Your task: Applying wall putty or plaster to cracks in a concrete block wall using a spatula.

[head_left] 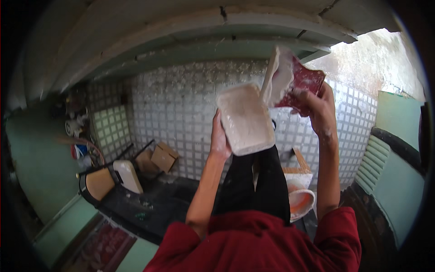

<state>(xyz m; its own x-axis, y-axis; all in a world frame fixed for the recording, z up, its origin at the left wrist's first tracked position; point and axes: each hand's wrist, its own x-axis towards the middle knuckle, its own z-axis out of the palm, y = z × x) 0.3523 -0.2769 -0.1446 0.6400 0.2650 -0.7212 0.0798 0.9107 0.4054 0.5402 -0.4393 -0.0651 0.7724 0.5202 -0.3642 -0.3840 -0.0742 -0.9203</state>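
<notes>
My left hand (220,138) holds up a flat rectangular board (245,119) coated with white plaster, gripping it from behind at its lower left edge. My right hand (317,105) is raised higher and grips a red-backed trowel (302,81) smeared with white plaster. The trowel's white edge (277,77) touches the upper right corner of the board. Both arms reach up in front of a white tiled wall (181,109) splashed with plaster.
Below stand an orange bucket (301,201) with plaster and a white box-shaped container (298,174). A tipped chair (106,179), cardboard boxes (163,156) and clutter (77,127) lie at the left on a dark floor. A concrete ceiling ledge (204,41) runs overhead. A green radiator (374,161) is at right.
</notes>
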